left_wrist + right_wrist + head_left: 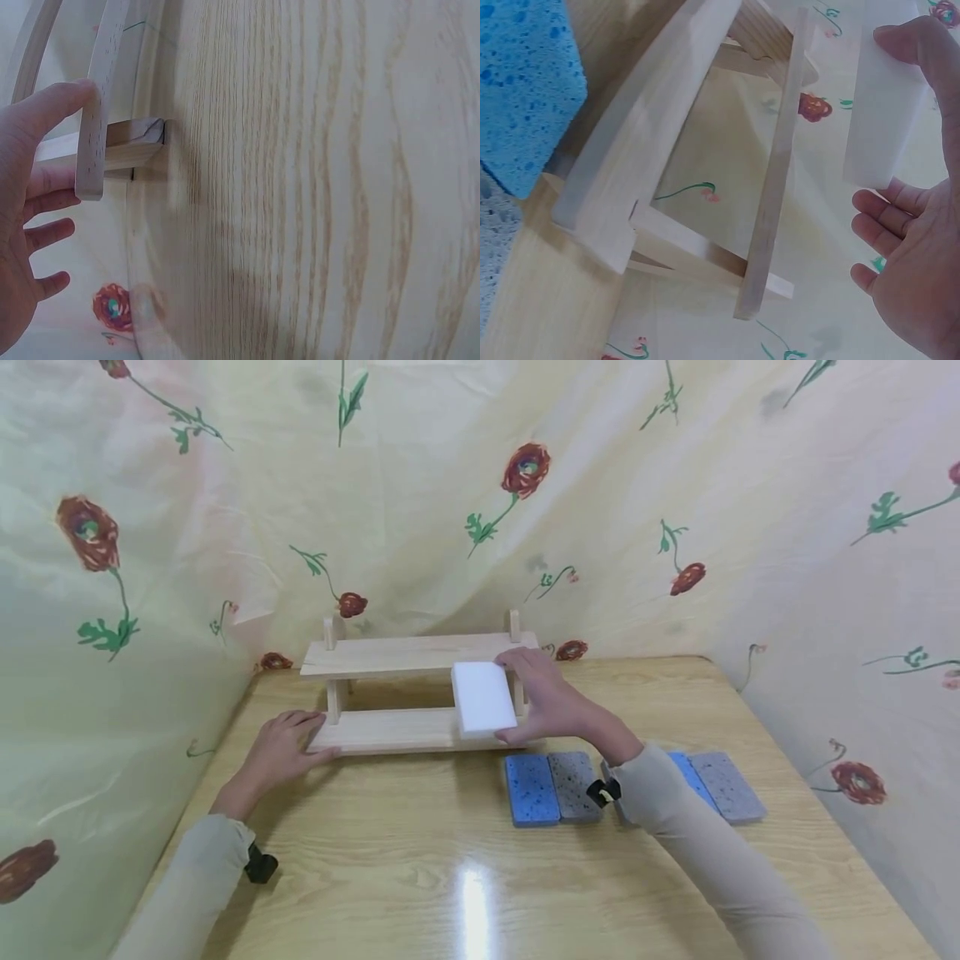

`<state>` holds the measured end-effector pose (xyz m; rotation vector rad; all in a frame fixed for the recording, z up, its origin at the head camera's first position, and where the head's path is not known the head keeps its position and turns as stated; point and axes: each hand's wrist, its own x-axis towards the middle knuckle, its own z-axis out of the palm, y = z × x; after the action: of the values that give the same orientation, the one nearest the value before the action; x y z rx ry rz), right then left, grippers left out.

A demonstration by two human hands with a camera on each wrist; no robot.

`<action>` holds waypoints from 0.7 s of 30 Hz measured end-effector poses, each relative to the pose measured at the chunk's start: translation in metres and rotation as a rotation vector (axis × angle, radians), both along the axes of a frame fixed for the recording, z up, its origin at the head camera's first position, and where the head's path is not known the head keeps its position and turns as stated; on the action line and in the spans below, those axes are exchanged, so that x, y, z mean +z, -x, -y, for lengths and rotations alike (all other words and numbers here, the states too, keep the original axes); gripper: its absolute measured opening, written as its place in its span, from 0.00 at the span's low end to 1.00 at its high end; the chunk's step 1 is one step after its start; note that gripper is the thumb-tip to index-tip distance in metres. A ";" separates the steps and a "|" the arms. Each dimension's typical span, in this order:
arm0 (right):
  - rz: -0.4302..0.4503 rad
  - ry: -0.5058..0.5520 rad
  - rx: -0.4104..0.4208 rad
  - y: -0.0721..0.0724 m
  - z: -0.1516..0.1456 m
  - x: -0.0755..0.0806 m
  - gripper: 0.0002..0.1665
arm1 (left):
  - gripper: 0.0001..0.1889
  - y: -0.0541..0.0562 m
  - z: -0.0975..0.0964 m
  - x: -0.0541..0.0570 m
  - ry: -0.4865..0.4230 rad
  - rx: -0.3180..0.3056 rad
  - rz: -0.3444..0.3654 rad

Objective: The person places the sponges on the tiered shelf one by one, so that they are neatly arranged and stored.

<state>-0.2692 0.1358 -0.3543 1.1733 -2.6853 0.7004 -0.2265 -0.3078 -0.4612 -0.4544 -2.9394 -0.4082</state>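
Note:
A two-tier wooden shelf (397, 731) stands at the back of the table. My left hand (281, 747) grips the left end of its lower board; in the left wrist view the thumb and a forefinger pinch the board's end (91, 142), the other fingers spread beside it. A plain white sponge block (482, 697) is in my right hand (547, 697), held by its short ends between thumb and fingers. It is raised in front of the shelf's right part and hides some of both boards. From the right wrist, the white block (885, 97) appears apart from the shelf's upper board (772, 187).
A blue sponge (532, 789) and a grey sponge (576, 785) lie side by side before the shelf's right end. Farther right, another blue sponge (693, 777) and grey sponge (727, 785) are partly behind my right forearm. Flower-patterned cloth (420, 527) hangs behind the table.

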 end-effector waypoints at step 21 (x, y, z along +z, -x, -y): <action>-0.050 -0.014 -0.027 0.029 0.032 0.017 0.60 | 0.41 0.001 0.002 -0.006 -0.018 0.011 0.003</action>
<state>-0.2979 0.1040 -0.3373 1.1404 -2.6633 0.6410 -0.2273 -0.3102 -0.4669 -0.4355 -2.9374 -0.4339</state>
